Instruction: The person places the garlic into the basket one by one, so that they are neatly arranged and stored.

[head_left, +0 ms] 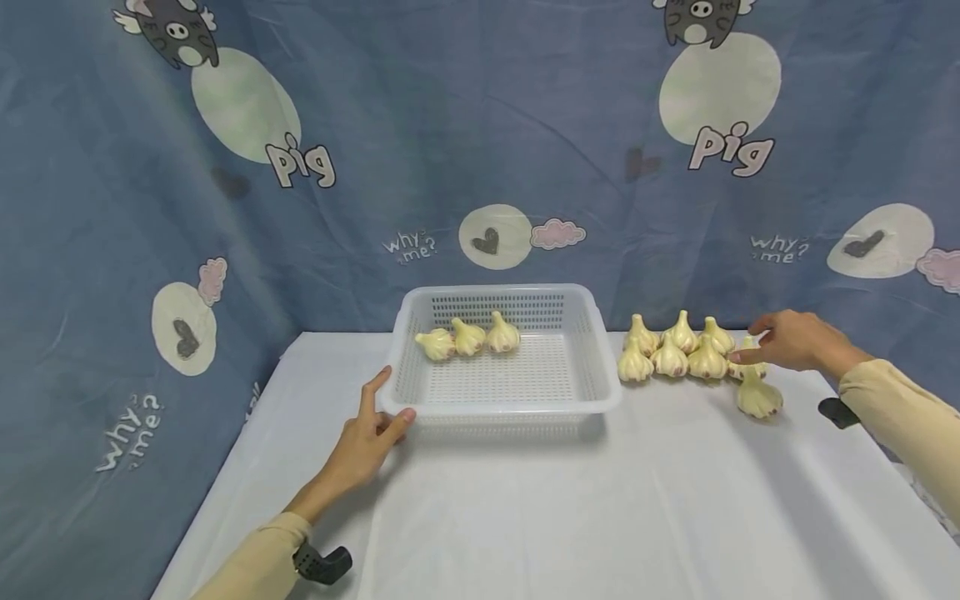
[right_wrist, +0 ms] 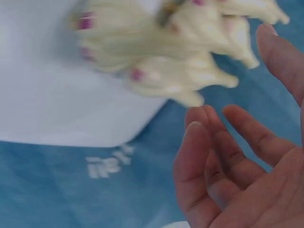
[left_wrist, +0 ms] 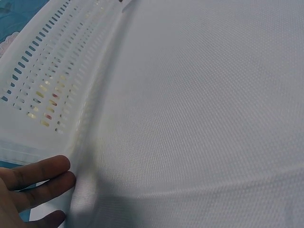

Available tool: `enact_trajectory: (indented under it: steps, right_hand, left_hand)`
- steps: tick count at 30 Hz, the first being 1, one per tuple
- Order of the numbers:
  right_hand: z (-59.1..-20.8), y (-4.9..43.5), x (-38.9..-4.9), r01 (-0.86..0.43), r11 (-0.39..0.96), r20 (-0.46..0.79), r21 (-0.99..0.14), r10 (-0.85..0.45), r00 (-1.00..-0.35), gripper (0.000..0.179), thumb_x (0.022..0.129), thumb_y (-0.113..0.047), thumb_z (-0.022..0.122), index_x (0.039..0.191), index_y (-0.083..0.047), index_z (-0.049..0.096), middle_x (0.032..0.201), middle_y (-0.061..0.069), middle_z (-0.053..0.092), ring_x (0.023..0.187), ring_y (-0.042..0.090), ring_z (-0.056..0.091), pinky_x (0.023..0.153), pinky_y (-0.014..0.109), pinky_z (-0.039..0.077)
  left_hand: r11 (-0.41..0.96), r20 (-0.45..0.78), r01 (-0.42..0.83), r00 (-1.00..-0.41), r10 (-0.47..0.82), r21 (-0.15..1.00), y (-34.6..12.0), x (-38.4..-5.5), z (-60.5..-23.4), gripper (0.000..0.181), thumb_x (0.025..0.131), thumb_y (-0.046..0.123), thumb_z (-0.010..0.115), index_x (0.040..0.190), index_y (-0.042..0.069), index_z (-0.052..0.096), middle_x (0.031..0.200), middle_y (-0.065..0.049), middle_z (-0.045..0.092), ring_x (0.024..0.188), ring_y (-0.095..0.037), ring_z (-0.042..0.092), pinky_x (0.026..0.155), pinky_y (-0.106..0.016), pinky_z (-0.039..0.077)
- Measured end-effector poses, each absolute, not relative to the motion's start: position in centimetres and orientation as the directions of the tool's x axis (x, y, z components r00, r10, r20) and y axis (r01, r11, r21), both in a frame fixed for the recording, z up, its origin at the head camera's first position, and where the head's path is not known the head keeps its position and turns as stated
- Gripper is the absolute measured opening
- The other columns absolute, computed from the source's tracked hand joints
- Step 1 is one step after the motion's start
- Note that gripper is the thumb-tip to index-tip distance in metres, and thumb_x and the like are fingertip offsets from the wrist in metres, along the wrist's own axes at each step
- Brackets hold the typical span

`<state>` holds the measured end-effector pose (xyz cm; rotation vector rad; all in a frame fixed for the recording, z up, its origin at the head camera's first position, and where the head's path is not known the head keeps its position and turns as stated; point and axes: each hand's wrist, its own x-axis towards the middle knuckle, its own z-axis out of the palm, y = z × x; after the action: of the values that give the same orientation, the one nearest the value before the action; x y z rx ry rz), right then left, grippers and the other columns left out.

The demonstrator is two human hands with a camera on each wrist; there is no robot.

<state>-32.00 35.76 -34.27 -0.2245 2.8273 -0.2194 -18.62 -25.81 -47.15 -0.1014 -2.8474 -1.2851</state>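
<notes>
A white plastic basket (head_left: 510, 408) stands on the table with three garlic bulbs (head_left: 469, 337) in its back left part. My left hand (head_left: 363, 446) is at its front left corner, index finger along the left side and thumb by the front rim. In the left wrist view, fairly straight fingers (left_wrist: 40, 173) lie close to the basket wall (left_wrist: 42, 135). My right hand (head_left: 798, 340) hovers over the right end of a group of garlic bulbs (head_left: 670, 357). Its thumb and fingers are apart with nothing held, near a garlic stem (right_wrist: 192, 97) in the right wrist view.
One garlic bulb (head_left: 759, 398) lies in front of the group's right end. White cloth (head_left: 517, 517) covers the table. A blue printed curtain (head_left: 420, 167) hangs behind and to the left. Dark devices are strapped to both wrists.
</notes>
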Motion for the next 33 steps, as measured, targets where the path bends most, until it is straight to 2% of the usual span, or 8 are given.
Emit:
enact_trajectory:
  steps: [8,15,23,27,33]
  right_hand:
    - [-37.4,39.3,-30.2,-0.103,0.969,-0.306,-0.224,-0.17,-0.937,0.082,0.092,-0.054,0.078,0.128,0.017,0.062,0.114,0.036,0.07,0.1,0.051,0.07,0.077,0.056,0.059]
    - [-39.7,39.9,-28.7,-0.083,0.958,-0.32,-0.274,-0.172,-0.932,0.073,0.094,-0.048,0.078,0.126,0.015,0.063,0.113,0.035,0.071,0.094,0.043,0.071,0.073,0.05,0.058]
    - [-41.0,40.5,-28.4,-0.074,0.955,-0.306,-0.288,-0.165,-0.938,0.076,0.093,-0.051,0.078,0.128,0.015,0.062,0.111,0.033,0.071,0.093,0.041,0.07,0.071,0.049,0.057]
    - [-41.2,40.7,-28.3,-0.069,0.952,-0.313,-0.299,-0.166,-0.935,0.078,0.093,-0.052,0.078,0.128,0.015,0.061,0.11,0.033,0.072,0.089,0.034,0.071,0.07,0.046,0.057]
    - [-41.5,40.4,-28.2,-0.036,0.947,-0.326,-0.318,-0.145,-0.934,0.08,0.093,-0.055,0.076,0.129,0.015,0.058,0.097,0.017,0.077,0.081,0.021,0.07,0.065,0.037,0.052]
  left_hand:
    - [0.661,0.037,0.064,-0.998,0.055,0.748,-25.9,-18.6,-47.1,0.079,0.11,0.047,0.056,0.17,0.03,0.006,0.092,-0.008,0.078,0.084,-0.02,0.07,0.069,-0.034,0.049]
    - [0.654,0.042,0.066,-0.998,0.053,0.753,-25.7,-18.7,-47.3,0.079,0.11,0.047,0.057,0.17,0.031,0.008,0.09,-0.008,0.078,0.082,-0.021,0.07,0.069,-0.033,0.049]
    - [0.655,0.045,0.067,-0.998,0.05,0.753,-25.6,-18.7,-47.2,0.079,0.11,0.045,0.057,0.17,0.03,0.008,0.091,-0.008,0.078,0.085,-0.02,0.073,0.072,-0.035,0.05]
    - [0.655,0.046,0.066,-0.998,0.047,0.753,-25.6,-18.6,-47.2,0.079,0.11,0.046,0.057,0.17,0.03,0.008,0.09,-0.007,0.078,0.085,-0.02,0.073,0.072,-0.035,0.049]
    - [0.658,0.045,0.063,-0.998,0.044,0.751,-25.6,-18.6,-47.2,0.079,0.11,0.047,0.057,0.17,0.031,0.008,0.09,-0.007,0.078,0.084,-0.019,0.072,0.072,-0.034,0.049]
